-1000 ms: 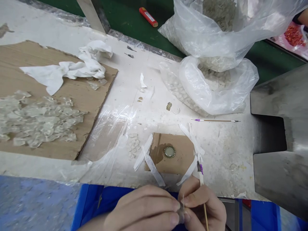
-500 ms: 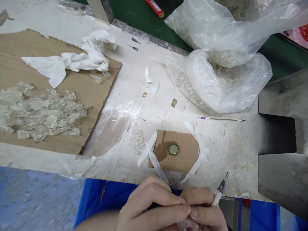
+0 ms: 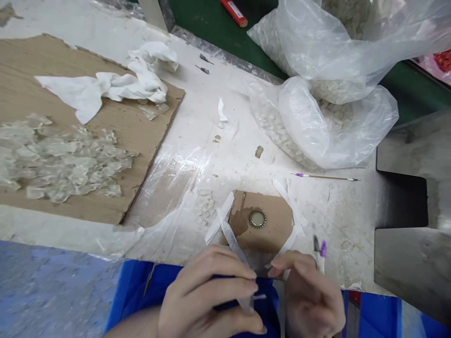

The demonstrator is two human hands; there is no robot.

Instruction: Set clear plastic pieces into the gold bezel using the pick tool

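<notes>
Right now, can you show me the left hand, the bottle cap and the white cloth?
Left hand (image 3: 193,289): head view, its back.
Bottle cap (image 3: 257,218): head view, middle of its face.
White cloth (image 3: 120,87): head view, crumpled middle.

L hand (image 3: 206,291) btm ctr, fingers bent twd frame R, thumb opp., pinching; L forearm (image 3: 137,324) runs off btm edge. R hand (image 3: 312,295) btm, R of ctr, thumb & index tips pinched, other fingers curled.

No lettering, brand or number can be read. 1 white label (image 3: 235,9) is seen on the red object (image 3: 243,22) at the upper edge of the view, but any print on it cannot be made out.
</notes>
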